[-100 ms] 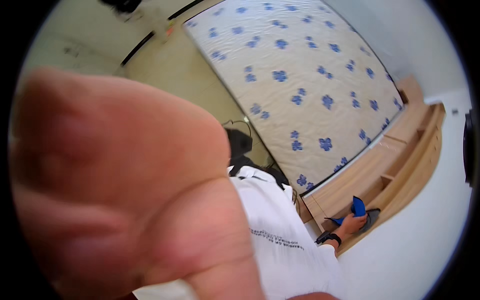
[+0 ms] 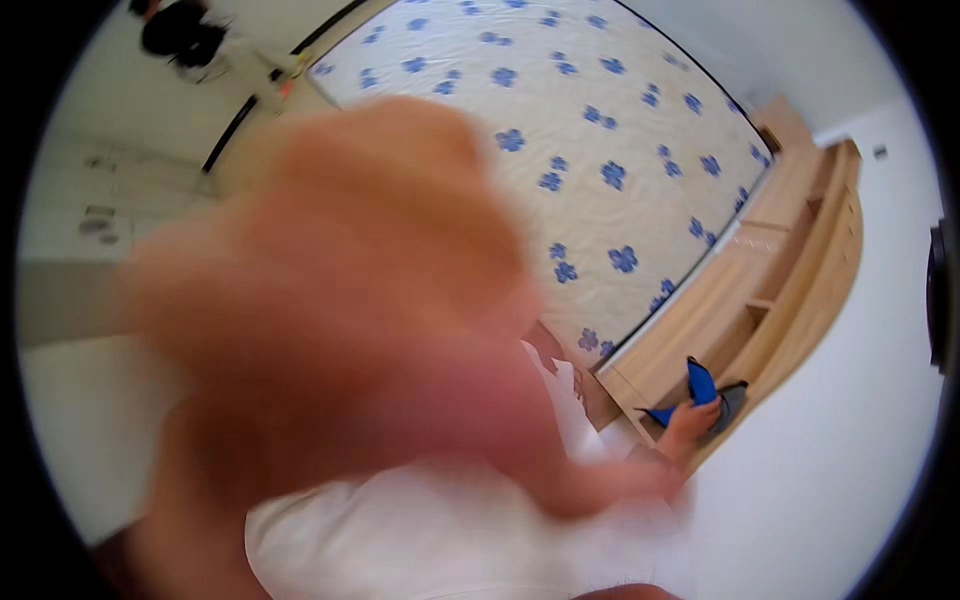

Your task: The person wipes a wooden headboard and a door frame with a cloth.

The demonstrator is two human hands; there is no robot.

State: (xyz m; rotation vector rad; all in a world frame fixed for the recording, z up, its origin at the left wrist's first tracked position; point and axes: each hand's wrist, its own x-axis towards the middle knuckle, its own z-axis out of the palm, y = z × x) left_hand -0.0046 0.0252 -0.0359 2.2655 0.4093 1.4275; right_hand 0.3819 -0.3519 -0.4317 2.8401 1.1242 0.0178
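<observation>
My left hand (image 2: 370, 300) is raised close in front of the view, large and smeared by motion, so its fingers cannot be made out clearly. It covers much of the left and middle of the picture. At the lower right, my right hand (image 2: 688, 422) is closed on a blue and grey item with dark edges (image 2: 702, 382). The item looks soft, with a blue flap standing up and a grey part beyond the fingers. Its kind cannot be told. It is held over the near end of a light wooden shelf unit (image 2: 690, 325).
A bed-sized surface with a white, blue-flowered cover (image 2: 580, 150) lies ahead, beside the shelf unit. Another person in a dark top (image 2: 185, 35) is at the far upper left. White walls (image 2: 840, 400) stand on the right. My white shirt (image 2: 420, 540) fills the lower middle.
My left hand has moved right and blurred, and its forearm now shows at the lower left. The view has shifted, bringing more of the other person in. My right hand still holds the item.
</observation>
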